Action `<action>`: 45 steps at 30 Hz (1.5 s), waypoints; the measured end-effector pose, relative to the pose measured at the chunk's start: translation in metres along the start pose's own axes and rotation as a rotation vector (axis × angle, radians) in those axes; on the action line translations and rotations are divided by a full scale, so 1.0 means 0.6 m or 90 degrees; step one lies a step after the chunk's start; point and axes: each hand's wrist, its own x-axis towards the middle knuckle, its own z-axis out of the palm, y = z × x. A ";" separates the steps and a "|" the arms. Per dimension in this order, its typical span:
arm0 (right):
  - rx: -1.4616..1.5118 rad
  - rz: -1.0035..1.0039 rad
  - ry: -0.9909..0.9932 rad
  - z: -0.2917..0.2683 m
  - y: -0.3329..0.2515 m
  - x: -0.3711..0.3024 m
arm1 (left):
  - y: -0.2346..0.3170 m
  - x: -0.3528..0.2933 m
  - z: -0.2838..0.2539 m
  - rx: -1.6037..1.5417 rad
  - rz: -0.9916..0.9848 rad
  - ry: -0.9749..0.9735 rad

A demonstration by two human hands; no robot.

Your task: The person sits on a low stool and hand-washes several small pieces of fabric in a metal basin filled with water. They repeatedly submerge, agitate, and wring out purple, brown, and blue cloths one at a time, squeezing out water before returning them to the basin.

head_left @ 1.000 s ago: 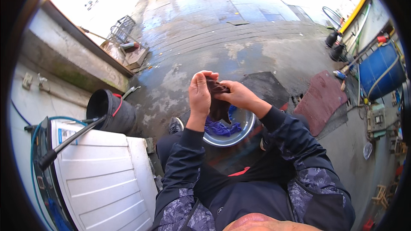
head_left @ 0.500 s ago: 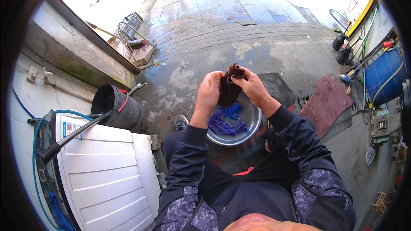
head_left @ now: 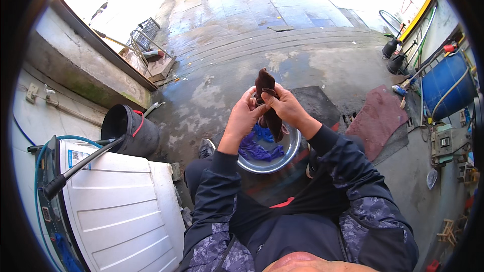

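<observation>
Both my hands grip a dark brown cloth [head_left: 273, 119], bunched and folded, in the air over a round metal basin [head_left: 296, 152]. Its upper end pokes up above my fingers and the lower part hangs down toward the basin. My left hand [head_left: 243, 117] is closed on the cloth's left side, thumb across it. On the other side, my right hand [head_left: 288, 108] pinches it between thumb and fingers. Inside the basin lie a purple cloth [head_left: 250, 149] and a bright blue cloth [head_left: 263, 133], crumpled. Part of the basin's far side is hidden by my hands.
A white ribbed lid or panel [head_left: 121, 201] stands at my left, beside a black bucket [head_left: 143, 138]. Dark and reddish mats [head_left: 378, 118] lie to the right of the basin. Farther right are a blue barrel [head_left: 448, 88] and black sprayers [head_left: 396, 60].
The brown cloth has turned and lengthened between my hands, its top now pointing higher. My left hand, blurred before, has come in closer to the right one. The view has shifted slightly.
</observation>
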 end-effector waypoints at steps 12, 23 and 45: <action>-0.083 -0.034 0.081 -0.004 0.003 0.015 | -0.013 0.010 -0.001 -0.172 0.064 0.097; -0.079 -0.003 0.108 -0.018 -0.009 0.023 | -0.018 0.029 -0.028 -0.463 0.077 0.288; -0.097 0.072 0.135 -0.019 -0.029 0.015 | -0.003 0.018 -0.012 -0.416 0.118 0.271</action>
